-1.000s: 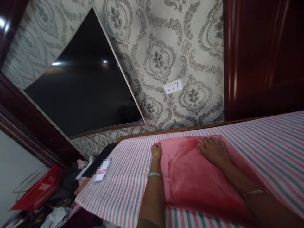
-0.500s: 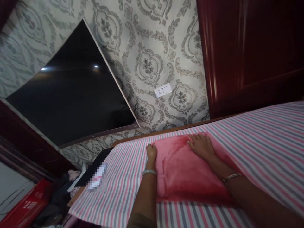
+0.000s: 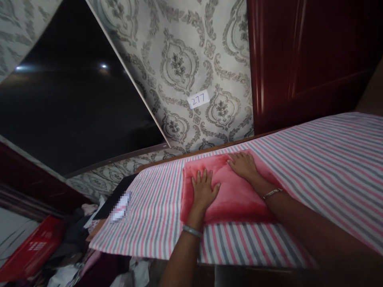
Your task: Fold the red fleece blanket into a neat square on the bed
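Observation:
A folded pink-red plush blanket (image 3: 227,203) lies on a striped pink, grey and white sheet (image 3: 158,203). My left hand (image 3: 204,189) rests flat on the blanket's left part, fingers spread. Toward the far right corner of the blanket, my right hand (image 3: 243,164) lies flat with its fingers out. Neither hand grips the cloth. A bracelet circles each wrist. Part of the blanket's right side is hidden by my right forearm.
A dark television screen (image 3: 80,91) and a paper label marked 277 (image 3: 198,99) are on the patterned wall behind. A dark red wooden panel (image 3: 314,59) stands at right. At lower left are a red box (image 3: 32,247) and heaped clothes (image 3: 74,235).
My left hand has moved from the blanket's left edge onto its top and spread its fingers. My right hand stays at the far right corner. The view has shifted, showing the sheet's near edge.

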Demonstrator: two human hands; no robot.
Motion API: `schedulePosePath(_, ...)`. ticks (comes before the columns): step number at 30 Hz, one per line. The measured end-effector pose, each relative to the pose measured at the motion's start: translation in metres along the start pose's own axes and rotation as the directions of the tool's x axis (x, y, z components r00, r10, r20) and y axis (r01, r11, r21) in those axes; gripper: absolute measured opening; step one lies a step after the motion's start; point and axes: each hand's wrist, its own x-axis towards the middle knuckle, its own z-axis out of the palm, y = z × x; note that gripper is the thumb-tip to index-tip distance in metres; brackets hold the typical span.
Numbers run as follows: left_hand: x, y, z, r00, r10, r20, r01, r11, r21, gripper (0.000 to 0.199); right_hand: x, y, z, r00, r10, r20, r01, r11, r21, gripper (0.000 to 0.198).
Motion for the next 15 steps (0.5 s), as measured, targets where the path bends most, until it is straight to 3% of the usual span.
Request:
schedulePosePath(6, 0.003, 0.0, -0.002, 1.0, 0.007, 0.005, -0.007, 1.0, -0.008, 0.064, -0.01, 0.008, -0.024, 0.993, -0.05, 0.108, 0.047, 0.998, 0.035, 0.057)
schedulePosePath(10, 0.002, 0.001, 0.0, 1.0, 0.023, -0.022, -0.023, 1.0, -0.019, 0.064, -0.06, 0.015, -0.034, 0.984, -0.166, 0.069, 0.165, 0.986, 0.02, 0.058)
schedulePosePath(15, 0.002, 0.001, 0.0, 0.999, 0.028, -0.018, -0.028, 0.999, -0.021, 0.064, -0.114, 0.031, -0.024, 0.959, -0.279, 0.051, 0.281, 0.959, -0.031, 0.059)
